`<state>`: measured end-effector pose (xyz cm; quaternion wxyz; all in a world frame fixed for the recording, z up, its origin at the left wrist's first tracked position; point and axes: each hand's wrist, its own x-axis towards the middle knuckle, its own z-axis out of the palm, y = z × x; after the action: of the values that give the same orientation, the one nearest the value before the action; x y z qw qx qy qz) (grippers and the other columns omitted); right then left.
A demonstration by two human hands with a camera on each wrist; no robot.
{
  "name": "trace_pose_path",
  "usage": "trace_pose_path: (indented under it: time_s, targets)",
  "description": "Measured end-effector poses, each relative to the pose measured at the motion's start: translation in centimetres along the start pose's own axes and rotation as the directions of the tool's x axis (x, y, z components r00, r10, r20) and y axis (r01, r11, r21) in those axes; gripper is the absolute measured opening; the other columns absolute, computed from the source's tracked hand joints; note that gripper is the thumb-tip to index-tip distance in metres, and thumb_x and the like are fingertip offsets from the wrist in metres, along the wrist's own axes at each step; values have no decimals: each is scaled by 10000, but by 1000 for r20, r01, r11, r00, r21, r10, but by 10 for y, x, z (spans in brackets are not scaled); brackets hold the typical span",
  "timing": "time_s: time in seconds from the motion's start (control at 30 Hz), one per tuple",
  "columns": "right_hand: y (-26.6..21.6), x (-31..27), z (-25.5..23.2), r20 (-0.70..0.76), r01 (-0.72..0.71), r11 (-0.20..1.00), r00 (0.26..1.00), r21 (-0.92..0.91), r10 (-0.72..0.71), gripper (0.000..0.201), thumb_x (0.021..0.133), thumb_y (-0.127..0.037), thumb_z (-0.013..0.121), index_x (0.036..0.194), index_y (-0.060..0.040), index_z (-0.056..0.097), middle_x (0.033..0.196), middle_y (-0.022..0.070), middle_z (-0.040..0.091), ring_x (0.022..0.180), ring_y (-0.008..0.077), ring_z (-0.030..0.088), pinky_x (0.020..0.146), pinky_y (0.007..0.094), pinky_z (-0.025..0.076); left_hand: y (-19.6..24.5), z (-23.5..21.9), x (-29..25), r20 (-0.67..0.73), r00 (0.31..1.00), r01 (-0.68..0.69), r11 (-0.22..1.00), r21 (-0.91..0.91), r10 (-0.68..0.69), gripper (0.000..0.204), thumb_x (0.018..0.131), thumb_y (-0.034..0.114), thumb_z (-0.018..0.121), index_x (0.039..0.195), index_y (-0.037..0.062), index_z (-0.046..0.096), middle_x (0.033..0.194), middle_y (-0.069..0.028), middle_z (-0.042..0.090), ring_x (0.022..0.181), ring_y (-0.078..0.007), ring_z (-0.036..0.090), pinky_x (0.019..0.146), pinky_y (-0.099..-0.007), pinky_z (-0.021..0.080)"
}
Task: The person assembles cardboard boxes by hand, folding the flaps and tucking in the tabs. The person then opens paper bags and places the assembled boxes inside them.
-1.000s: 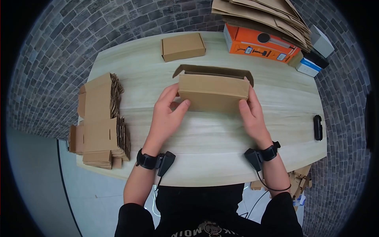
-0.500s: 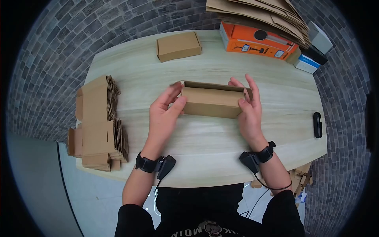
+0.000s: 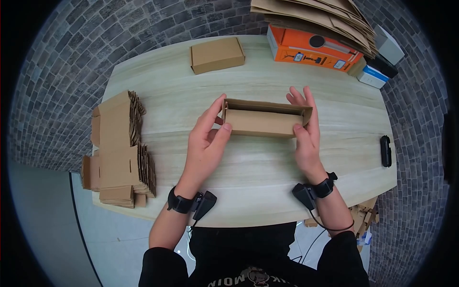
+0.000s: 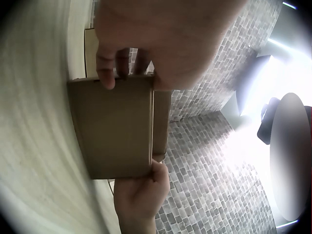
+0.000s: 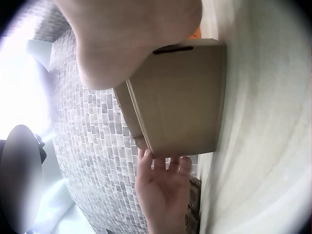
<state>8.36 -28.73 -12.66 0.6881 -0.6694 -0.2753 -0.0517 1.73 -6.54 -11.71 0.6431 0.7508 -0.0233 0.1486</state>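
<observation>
A small brown cardboard box [image 3: 263, 125] is between both hands over the middle of the table. Its long front panel faces the body, and a dark gap shows between that panel and the raised cardboard [image 3: 265, 104] behind it. My left hand [image 3: 205, 142] grips the left end, thumb at the front corner and fingers along the side. At the other end, my right hand [image 3: 307, 143] holds the box with its thumb on the front corner, while some fingers stretch out past the rear edge. In the right wrist view, a dark slot [image 5: 173, 49] cuts the box's broad panel.
Flat cardboard blanks [image 3: 119, 153] lie stacked at the left table edge. A folded carton [image 3: 217, 55] sits at the back. An orange box [image 3: 315, 50] bearing large cardboard sheets [image 3: 320, 24] stands back right, beside small boxes [image 3: 373, 76]. A black object [image 3: 385, 151] lies on the right.
The box has been tilted, and the wide flap that spread out behind it now stands up close along its rear. Right-hand fingers have stretched out past the back edge.
</observation>
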Motion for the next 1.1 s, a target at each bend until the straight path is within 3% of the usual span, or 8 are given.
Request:
trace_pose_path:
  time_s: [0.17,0.43,0.57,0.67,0.77,0.83,0.93,1.1]
  targets:
    - [10,-1,-2,19,42,998,999,40,-43,616,918,-89,384,1514,12,266,1523,188,367,1413,300,351,1178,410,229,3,0,-1,24,999,28,999,-25,-28,511,970,69,547,1469,74,441,1368,-81,526,982,-115,507,798,-229,495]
    - [9,2,-3,-19,-10,998,1000,58,12,601,961,-137,351,1533,6,233,1502,192,401,1385,299,393,1167,411,247,3,-5,0,107,992,-68,996,61,61,487,1051,201,458,1515,81,367,1409,-84,507,982,-101,537,778,-253,500]
    - [2,2,0,-22,-63,996,998,71,65,589,972,-123,340,1540,-11,228,1501,194,399,1379,295,401,1158,408,269,6,-7,0,131,991,-43,997,68,34,486,1060,220,443,1516,73,359,1405,-87,526,970,-104,549,775,-248,496]
    - [7,1,-2,6,-40,997,999,67,40,580,975,-97,336,1539,-14,229,1496,193,404,1372,292,410,1149,408,288,4,-5,-1,85,996,41,999,-31,-38,455,1028,167,495,1476,107,443,1317,-80,580,995,-117,519,813,-242,477]
    - [7,-1,1,5,-22,995,1000,99,21,558,968,-61,330,1519,-9,264,1482,190,417,1357,290,428,1143,407,302,-5,-4,-1,9,998,-63,998,-29,63,446,1000,138,558,1440,98,493,1281,-66,612,1012,-113,523,835,-235,472]
    - [8,-2,3,-18,-24,996,1000,88,25,518,968,-54,329,1483,-3,307,1449,184,445,1326,276,451,1130,396,316,-1,-4,-3,25,1000,0,989,-150,3,434,963,84,610,1391,72,540,1285,-64,606,1040,-110,521,849,-230,469]
    - [10,-4,0,-39,-42,999,998,34,43,431,973,-40,324,1398,4,384,1371,166,497,1256,243,490,1099,368,342,3,-8,-2,76,993,96,984,-149,-85,416,941,52,628,1352,47,565,1292,-64,598,1060,-118,535,877,-240,472]
    - [7,-2,1,-69,-24,995,997,-94,18,326,986,-27,317,1288,2,435,1247,136,545,1163,196,513,1051,330,365,7,-5,-1,45,999,22,983,-183,-14,393,928,22,616,1320,40,586,1291,-76,589,1090,-135,565,903,-276,490]
